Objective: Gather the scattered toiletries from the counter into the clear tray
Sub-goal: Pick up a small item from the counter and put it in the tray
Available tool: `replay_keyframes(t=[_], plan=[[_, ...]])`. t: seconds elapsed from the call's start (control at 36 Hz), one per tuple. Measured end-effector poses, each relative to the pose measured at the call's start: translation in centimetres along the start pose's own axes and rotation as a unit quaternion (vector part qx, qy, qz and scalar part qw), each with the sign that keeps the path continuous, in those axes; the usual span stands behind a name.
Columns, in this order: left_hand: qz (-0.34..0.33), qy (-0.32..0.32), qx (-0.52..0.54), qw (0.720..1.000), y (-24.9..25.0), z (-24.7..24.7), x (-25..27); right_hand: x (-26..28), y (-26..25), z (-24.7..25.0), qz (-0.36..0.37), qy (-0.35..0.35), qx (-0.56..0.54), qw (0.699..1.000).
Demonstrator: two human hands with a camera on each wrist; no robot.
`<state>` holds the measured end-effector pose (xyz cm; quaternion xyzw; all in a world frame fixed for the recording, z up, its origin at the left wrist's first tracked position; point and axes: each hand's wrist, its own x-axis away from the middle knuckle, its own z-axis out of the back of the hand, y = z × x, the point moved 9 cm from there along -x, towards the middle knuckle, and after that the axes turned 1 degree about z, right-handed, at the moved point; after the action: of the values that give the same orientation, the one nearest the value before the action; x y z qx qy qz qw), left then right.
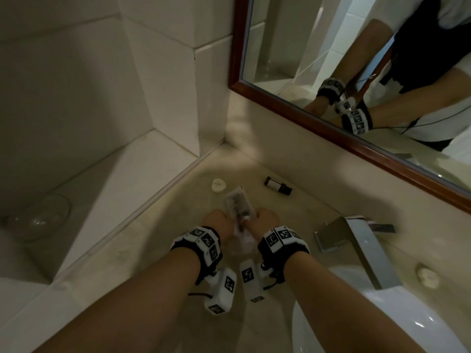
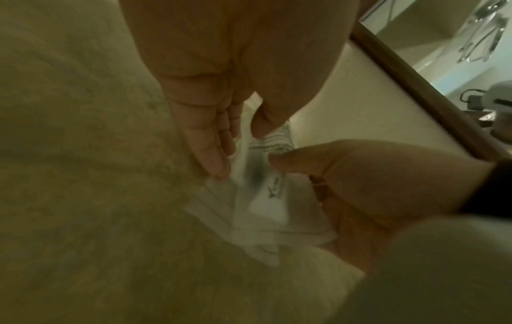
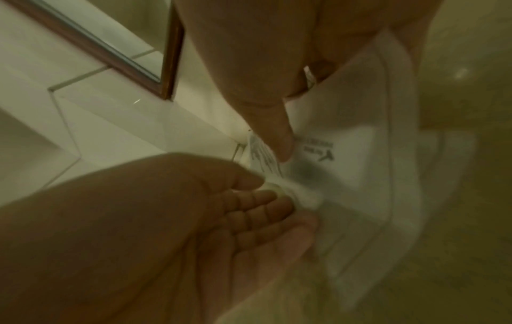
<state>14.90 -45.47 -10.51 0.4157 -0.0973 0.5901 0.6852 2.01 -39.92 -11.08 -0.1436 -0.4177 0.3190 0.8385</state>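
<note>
The clear tray is held low over the beige counter between both hands. A sachet with dark print lies in it, also seen in the right wrist view as the sachet. My left hand holds the tray's left side, fingers along the wall and thumb over the sachet's end. My right hand grips the right side, its thumb pressing on the sachet. A small dark bottle and a white heart-shaped soap lie on the counter beyond the tray.
A chrome faucet and the white sink basin are at the right, with a white soap and a dark sachet beside the faucet. A wood-framed mirror lines the back wall. A glass bowl sits on the lower ledge at the left.
</note>
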Motion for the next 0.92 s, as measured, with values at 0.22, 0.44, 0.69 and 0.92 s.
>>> replay_keyframes(t=[0.22,0.44,0.69,0.92], plan=[[-0.027,-0.028,0.035,0.999,0.5,-2.4,1.7,0.7,2.4,-0.1,0.002,-0.037,-0.010,0.999],[-0.103,-0.047,0.010,0.994,2.2,-5.4,5.2,5.4,5.4,0.7,0.075,-0.054,0.037,0.995],[-0.152,-0.094,-0.129,0.975,6.1,-14.2,13.6,12.5,15.1,1.8,0.065,-0.080,-0.025,0.994],[-0.232,-0.098,-0.160,0.955,11.9,-23.9,22.2,19.1,26.9,7.3,0.021,-0.047,-0.131,0.990]])
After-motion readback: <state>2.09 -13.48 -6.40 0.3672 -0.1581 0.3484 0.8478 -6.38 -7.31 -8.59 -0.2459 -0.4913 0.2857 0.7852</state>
